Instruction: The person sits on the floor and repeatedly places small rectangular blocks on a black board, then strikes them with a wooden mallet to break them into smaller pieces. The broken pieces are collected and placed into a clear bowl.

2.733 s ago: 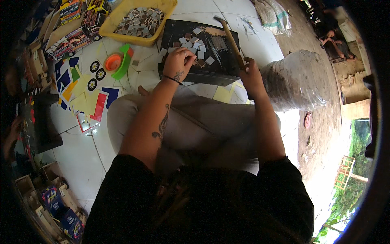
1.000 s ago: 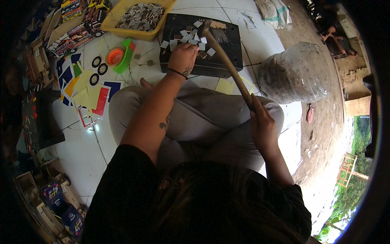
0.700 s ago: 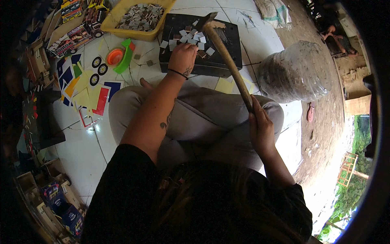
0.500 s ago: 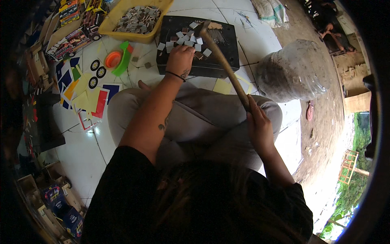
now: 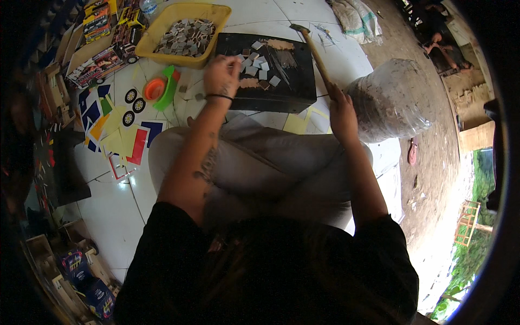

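While a hammer [image 5: 318, 59] is gripped near its handle's lower end by the right hand [image 5: 344, 115], right of centre, its head is seen at upper middle, beyond the upper right corner of a black block [image 5: 281, 101]. The left hand [image 5: 221, 76] is placed at the block's left edge, fingers curled narrow; because of blur, whether anything is pinched cannot be told. Small grey and brown squares [image 5: 251, 70] are scattered over the block's top, its black surface left showing along the lower edge. At upper left, a yellow tub [image 5: 173, 59] is heaped with similar squares. White tiled floor [image 5: 105, 222] is spread across the lower left; at right, room is narrowed by a plastic-wrapped bundle [image 5: 398, 103].
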{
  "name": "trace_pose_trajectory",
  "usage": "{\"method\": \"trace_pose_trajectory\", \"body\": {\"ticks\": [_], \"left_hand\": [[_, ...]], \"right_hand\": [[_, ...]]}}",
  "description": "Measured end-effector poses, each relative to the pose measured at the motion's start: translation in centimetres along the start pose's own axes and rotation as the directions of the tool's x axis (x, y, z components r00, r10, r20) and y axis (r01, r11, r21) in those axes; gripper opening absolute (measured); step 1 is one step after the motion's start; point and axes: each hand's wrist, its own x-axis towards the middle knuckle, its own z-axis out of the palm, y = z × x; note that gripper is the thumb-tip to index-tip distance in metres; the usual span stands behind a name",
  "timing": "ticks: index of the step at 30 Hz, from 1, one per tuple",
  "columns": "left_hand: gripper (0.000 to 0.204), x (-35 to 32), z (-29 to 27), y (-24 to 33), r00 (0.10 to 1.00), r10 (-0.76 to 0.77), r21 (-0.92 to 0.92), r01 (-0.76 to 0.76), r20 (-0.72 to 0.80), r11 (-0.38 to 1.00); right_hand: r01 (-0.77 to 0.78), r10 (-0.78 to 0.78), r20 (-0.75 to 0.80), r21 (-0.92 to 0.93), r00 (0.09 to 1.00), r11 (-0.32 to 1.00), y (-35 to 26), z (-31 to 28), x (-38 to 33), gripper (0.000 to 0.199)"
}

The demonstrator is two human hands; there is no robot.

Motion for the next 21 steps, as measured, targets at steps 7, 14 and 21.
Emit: {"method": "trace_pose_trajectory", "body": {"ticks": [7,14,21], "left_hand": [[0.031,8.2,-7.2,-4.6,0.951,-0.284,0.445,0.309,-0.123,0.84],[0.034,5.0,-7.6,-8.6,0.808,-0.537,0.871,0.063,0.242,0.487],[0.052,0.7,-3.9,-12.4,0.525,-0.613,0.807,-0.358,0.59,0.47]], "right_hand": [[0.07,-0.077,0.101,0.077,0.992,0.995,0.7,4.3,1.6,0.049],[0.262,-0.27,-0.115,-0.083,0.956,0.962,-3.4,2.3,3.8,0.046],[0.151,-0.018,0.352,-0.355,0.936,0.922,-8.4,6.1,10.5,0.024]]}}
